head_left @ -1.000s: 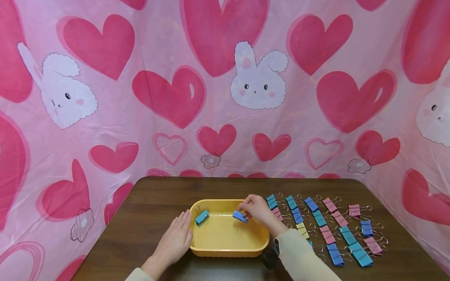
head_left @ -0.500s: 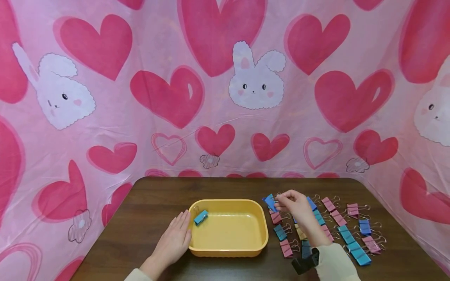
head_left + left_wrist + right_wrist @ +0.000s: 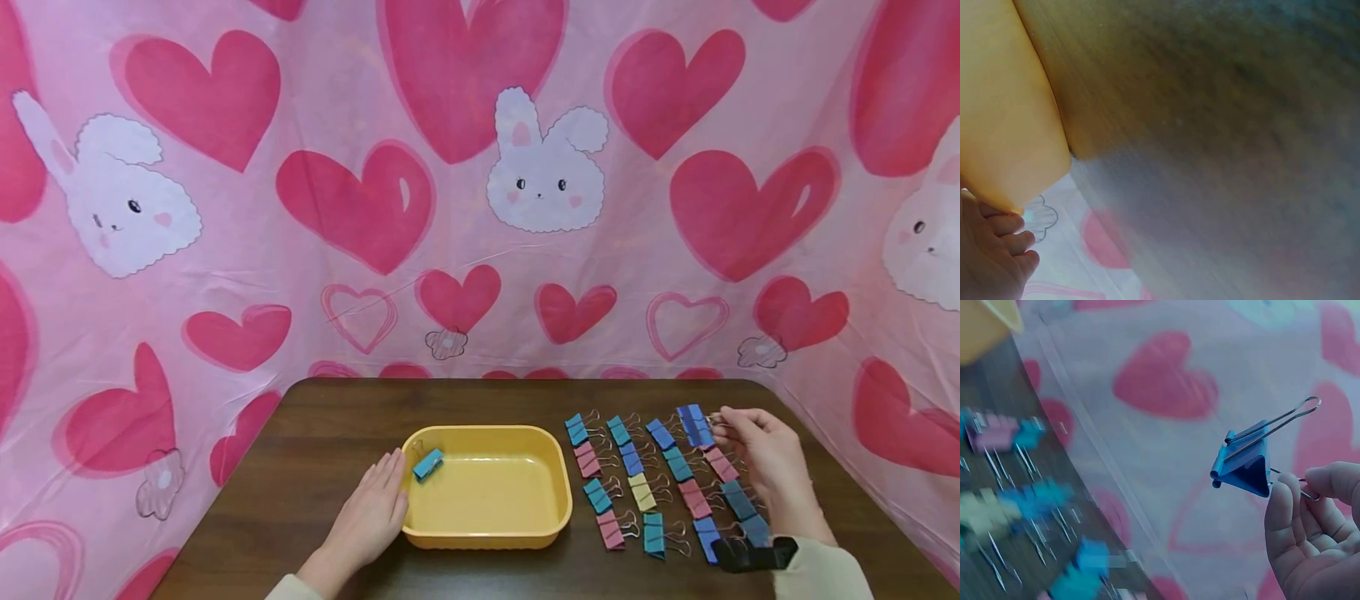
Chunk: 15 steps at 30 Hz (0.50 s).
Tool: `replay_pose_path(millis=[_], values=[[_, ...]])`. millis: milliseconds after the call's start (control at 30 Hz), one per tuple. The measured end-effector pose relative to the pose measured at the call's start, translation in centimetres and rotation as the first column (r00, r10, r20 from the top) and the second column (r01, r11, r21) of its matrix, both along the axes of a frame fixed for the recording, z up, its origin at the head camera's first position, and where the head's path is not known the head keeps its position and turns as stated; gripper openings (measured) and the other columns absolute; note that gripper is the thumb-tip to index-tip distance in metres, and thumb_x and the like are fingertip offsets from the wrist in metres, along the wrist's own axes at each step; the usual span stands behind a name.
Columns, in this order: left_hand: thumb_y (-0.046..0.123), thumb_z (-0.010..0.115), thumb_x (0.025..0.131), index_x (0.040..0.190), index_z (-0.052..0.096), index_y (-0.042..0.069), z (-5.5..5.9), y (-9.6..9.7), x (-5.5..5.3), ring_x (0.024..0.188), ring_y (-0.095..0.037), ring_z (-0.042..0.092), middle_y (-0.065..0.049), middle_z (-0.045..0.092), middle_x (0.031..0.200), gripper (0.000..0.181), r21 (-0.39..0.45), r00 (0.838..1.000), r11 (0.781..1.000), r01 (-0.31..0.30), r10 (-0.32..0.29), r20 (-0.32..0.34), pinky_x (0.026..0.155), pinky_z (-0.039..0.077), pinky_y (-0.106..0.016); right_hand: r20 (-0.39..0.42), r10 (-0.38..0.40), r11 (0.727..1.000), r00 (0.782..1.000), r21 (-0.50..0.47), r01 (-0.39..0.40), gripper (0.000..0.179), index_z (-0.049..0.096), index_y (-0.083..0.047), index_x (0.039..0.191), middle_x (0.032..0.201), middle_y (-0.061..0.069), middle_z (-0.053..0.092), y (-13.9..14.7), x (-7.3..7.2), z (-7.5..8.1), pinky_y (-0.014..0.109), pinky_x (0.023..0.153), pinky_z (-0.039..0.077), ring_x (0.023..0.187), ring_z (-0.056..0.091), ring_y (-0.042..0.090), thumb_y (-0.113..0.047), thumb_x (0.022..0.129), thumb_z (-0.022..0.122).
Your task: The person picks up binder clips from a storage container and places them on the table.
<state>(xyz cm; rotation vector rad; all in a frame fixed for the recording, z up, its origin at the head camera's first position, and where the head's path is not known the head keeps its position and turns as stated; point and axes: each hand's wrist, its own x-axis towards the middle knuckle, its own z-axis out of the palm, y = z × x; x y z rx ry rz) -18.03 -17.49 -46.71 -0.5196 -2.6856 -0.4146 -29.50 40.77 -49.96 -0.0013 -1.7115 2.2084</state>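
My right hand [image 3: 772, 467] pinches a blue binder clip [image 3: 1246, 465] by one wire handle, between thumb and fingertips. In the head view this clip overlaps the top of the fourth column of clips; the right wrist view shows its other handle sticking up. On the left, my left hand [image 3: 367, 510] rests with straight fingers along the left wall of a yellow tray [image 3: 487, 535]. The left wrist view shows those fingertips [image 3: 1016, 242] against the tray's side. Inside the tray, a teal binder clip [image 3: 428, 465] lies near the back left corner.
Columns of teal, pink, blue and yellow clips stand right of the tray, among them a yellow clip [image 3: 642, 492] and a pink clip [image 3: 611, 530]. My right forearm and dark wrist strap [image 3: 753, 554] hide the rightmost ones. A pink heart-patterned cloth [image 3: 450, 250] hangs behind the dark wooden table [image 3: 337, 417].
My right hand has carried the blue binder clip out of the tray and rightward, past the first columns to the fourth. My left hand has stayed at the tray's left wall.
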Motion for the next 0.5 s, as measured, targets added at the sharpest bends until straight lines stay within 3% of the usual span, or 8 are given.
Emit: replay_pose_path(millis=[100,233,333,500], values=[[0.011,0.052,0.088,0.128,0.045,-0.013,-0.1,0.0,0.0,0.123,-0.037,0.040,-0.026,0.045,0.132,0.047,0.000,1.000,1.000,0.008,-0.008,-0.028,0.101,0.031,-0.049,0.035,-0.039,0.997,0.999,-0.072,0.041,0.016,0.066,-0.004,0.096,0.085,0.006,0.070,3.0,1.2,0.3,0.029,0.060,0.055,0.070,0.067,0.017,-0.016,0.085,0.067],[0.010,0.052,0.087,0.126,0.046,-0.014,-0.3,0.0,0.1,0.122,-0.037,0.042,-0.026,0.046,0.130,0.046,0.001,0.999,1.000,0.015,-0.015,-0.051,0.100,0.032,-0.049,0.137,-0.053,0.987,0.989,-0.143,0.073,0.010,0.071,-0.011,0.088,0.080,0.002,0.069,5.2,4.6,2.2,0.025,0.060,0.054,0.069,0.067,0.014,-0.015,0.088,0.063],[0.011,0.052,0.088,0.127,0.045,-0.014,-0.2,0.0,0.1,0.122,-0.037,0.041,-0.026,0.046,0.131,0.046,0.003,0.999,1.000,0.014,-0.014,-0.043,0.101,0.032,-0.049,0.224,-0.086,0.974,0.971,-0.187,0.129,0.017,0.073,-0.016,0.079,0.075,-0.001,0.068,6.0,6.9,3.4,0.023,0.058,0.054,0.066,0.066,0.012,-0.017,0.089,0.060],[0.011,0.051,0.089,0.128,0.044,-0.013,0.0,0.0,0.1,0.123,-0.037,0.040,-0.025,0.044,0.132,0.047,0.005,1.000,1.000,0.006,-0.006,-0.010,0.102,0.030,-0.049,0.333,-0.187,0.908,0.924,-0.299,0.292,0.015,0.067,-0.019,0.075,0.071,-0.005,0.064,6.8,9.2,3.7,0.023,0.054,0.054,0.061,0.064,0.010,-0.020,0.088,0.061]])
